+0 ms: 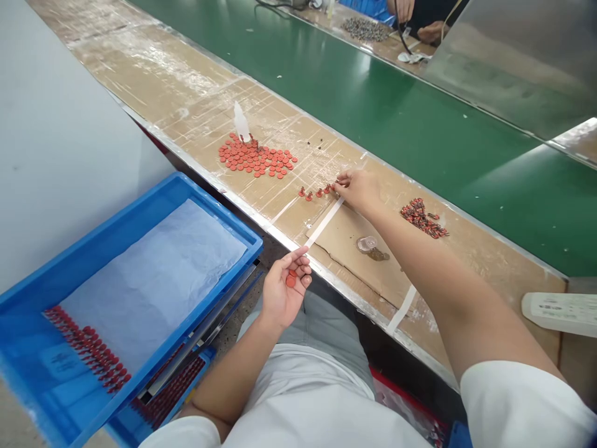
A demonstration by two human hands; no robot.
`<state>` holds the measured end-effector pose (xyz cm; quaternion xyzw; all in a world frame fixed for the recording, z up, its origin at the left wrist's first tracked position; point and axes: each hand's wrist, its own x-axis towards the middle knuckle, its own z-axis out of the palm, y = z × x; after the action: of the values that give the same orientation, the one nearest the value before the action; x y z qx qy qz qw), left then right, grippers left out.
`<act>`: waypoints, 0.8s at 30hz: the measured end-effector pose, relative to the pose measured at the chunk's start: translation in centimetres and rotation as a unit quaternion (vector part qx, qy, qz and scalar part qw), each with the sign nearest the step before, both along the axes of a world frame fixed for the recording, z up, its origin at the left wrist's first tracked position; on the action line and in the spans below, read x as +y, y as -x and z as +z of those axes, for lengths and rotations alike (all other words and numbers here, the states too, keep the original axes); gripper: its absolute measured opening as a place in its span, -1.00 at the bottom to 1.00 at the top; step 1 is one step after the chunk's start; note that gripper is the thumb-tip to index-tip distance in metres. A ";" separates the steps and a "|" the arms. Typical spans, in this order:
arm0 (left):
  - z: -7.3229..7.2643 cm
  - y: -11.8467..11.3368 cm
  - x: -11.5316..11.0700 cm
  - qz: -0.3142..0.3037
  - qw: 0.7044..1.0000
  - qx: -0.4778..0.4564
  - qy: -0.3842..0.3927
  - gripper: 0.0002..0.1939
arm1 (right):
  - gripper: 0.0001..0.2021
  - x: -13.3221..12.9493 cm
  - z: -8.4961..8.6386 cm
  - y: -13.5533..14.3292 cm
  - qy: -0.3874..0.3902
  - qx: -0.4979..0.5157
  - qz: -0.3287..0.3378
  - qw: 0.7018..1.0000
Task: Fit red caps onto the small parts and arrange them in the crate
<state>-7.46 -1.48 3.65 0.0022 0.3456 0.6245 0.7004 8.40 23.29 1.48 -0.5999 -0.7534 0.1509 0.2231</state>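
My left hand is held palm up in front of the bench edge, its fingers curled over a few small red discs lying in the palm. Over the bench, my right hand pinches at the right end of a short row of red discs with dark upright stems; the fingertips partly hide the last piece. Up and left of that row lies a spread of flat red discs, with a white nozzle bottle at its back. A pile of red-and-dark small parts lies beyond my right forearm.
A blue tray with a white sheet and rows of red stemmed pieces stands at left. A small clear cup rests on cardboard. Behind runs a green belt; across it are another person's hands. A white bottle lies at right.
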 end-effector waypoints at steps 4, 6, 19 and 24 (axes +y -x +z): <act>-0.1 0.1 -0.1 -0.007 1.000 -0.008 -0.001 -0.69 | -0.75 0.1 -0.4 0.0 0.007 -0.004 0.009 1.000; -0.1 0.1 -0.1 -0.009 1.000 -0.013 0.000 -0.68 | -0.71 0.1 -0.3 -0.1 0.013 -0.007 0.012 1.000; 0.5 -0.9 0.5 -0.025 0.994 -0.100 -0.018 -0.56 | -0.84 -13.7 6.7 -1.4 -0.070 0.122 0.239 0.961; 1.0 -1.3 0.3 -0.068 0.992 -0.096 -0.039 -0.54 | -0.77 -19.6 4.7 -0.7 -0.096 0.118 0.361 0.920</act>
<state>-6.16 -1.19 4.61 -0.0067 0.2514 0.5861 0.7702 9.06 3.73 6.20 -0.2407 -0.8980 0.2176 0.2970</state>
